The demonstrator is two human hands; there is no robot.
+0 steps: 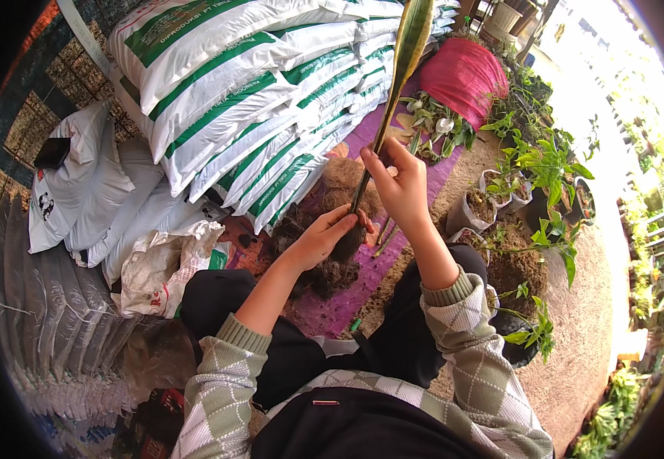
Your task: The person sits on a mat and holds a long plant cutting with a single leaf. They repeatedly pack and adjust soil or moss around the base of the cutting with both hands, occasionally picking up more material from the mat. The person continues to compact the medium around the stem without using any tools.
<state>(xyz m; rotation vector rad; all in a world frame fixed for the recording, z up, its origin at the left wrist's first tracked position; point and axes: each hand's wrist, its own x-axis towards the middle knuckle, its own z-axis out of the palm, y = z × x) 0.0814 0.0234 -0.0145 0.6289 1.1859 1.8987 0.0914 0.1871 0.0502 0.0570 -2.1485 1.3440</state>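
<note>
A long snake plant leaf (403,63) with yellow margins stands tilted up in front of me. My left hand (321,236) grips its base, just above a dark clump of roots or fibre (348,245). Higher on the stalk, the fingers of my right hand (399,178) pinch the narrow part of the leaf. Beneath my hands, dark fibrous material (326,278) lies on a purple printed mat (360,295). Brown fibre clumps (344,172) sit behind the stalk, partly hidden by it. Thin green stalks (388,234) lie beside my right wrist.
Stacked white and green sacks (223,103) rise behind the mat. An opened sack (157,267) stands left of my knee, near folded plastic bags (51,287). On the right are potted seedlings (472,209). A pink sack (466,77) lies at the back, by loose leafy cuttings (432,123).
</note>
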